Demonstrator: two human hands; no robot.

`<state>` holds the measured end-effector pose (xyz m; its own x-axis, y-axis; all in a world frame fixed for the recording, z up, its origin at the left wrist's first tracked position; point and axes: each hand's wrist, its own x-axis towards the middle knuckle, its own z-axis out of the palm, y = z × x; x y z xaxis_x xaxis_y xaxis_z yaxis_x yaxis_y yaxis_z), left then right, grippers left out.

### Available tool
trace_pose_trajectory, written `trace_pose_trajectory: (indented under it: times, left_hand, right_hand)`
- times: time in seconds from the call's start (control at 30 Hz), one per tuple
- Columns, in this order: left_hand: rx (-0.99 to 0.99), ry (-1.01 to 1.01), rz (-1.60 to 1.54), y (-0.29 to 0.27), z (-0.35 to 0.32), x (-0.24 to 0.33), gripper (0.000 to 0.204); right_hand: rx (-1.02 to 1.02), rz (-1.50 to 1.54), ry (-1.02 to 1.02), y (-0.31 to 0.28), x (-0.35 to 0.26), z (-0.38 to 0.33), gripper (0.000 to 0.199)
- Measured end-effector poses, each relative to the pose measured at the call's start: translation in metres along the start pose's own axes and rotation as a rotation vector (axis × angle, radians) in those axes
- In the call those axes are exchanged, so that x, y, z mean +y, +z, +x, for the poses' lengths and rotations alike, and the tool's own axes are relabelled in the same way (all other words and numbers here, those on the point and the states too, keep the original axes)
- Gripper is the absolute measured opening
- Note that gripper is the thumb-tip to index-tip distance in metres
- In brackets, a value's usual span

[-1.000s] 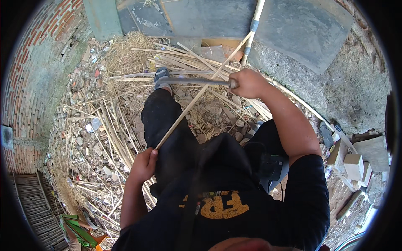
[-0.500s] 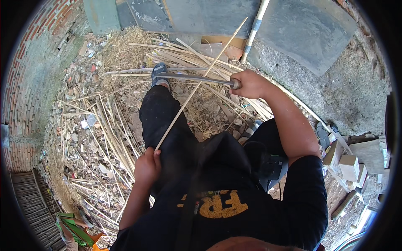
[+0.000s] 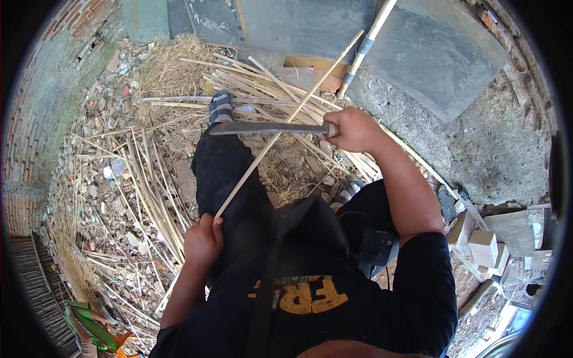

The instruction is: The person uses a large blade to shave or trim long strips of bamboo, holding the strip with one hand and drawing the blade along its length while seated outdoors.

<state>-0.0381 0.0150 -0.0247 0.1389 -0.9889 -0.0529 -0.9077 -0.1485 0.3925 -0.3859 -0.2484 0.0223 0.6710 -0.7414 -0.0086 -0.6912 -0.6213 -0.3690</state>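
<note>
On the far left I saw a brick wall (image 3: 36, 119) curving round, with rubble (image 3: 101, 185) and loose canes (image 3: 149, 179) scattered over the ground beside it, and something green (image 3: 89, 325) near the lower edge.

My left hand (image 3: 203, 241) sat low against my dark trousers (image 3: 230, 179), its grip pressed together round the near end of a long pale cane (image 3: 280, 128). That cane ran up and to the right from the hand, crossing over my left leg and the heap of canes beyond it, its far tip ending close to a slab.

My left foot, in a grey shoe (image 3: 219, 107), rested on the heap of canes and straw (image 3: 161, 65).

A long dark blade (image 3: 268, 128) lay level across the cane, roughly at its middle, touching it where the two crossed. My right hand (image 3: 352, 128) held the blade's handle at its right end, the grip pinched tight round it.

Further right, a pole (image 3: 364, 51) with a pale shaft leaned by the grey slabs (image 3: 441, 53). Rough concrete (image 3: 495, 143) filled the right side, with small pale blocks (image 3: 483, 244) lower down.
</note>
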Motion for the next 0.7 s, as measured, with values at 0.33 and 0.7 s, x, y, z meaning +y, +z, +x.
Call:
trace_pose_trajectory:
  times: [0.33,0.7]
  left_hand:
    - [-0.063,0.011,-0.031,-0.001,0.007,0.005,0.026]
    - [-0.026,0.055,-0.09,0.001,0.012,0.001,0.028]
  right_hand:
    - [-0.017,0.002,0.084,0.001,-0.003,0.0,0.019]
    - [0.124,0.034,0.137,-0.003,0.008,-0.003,0.022]
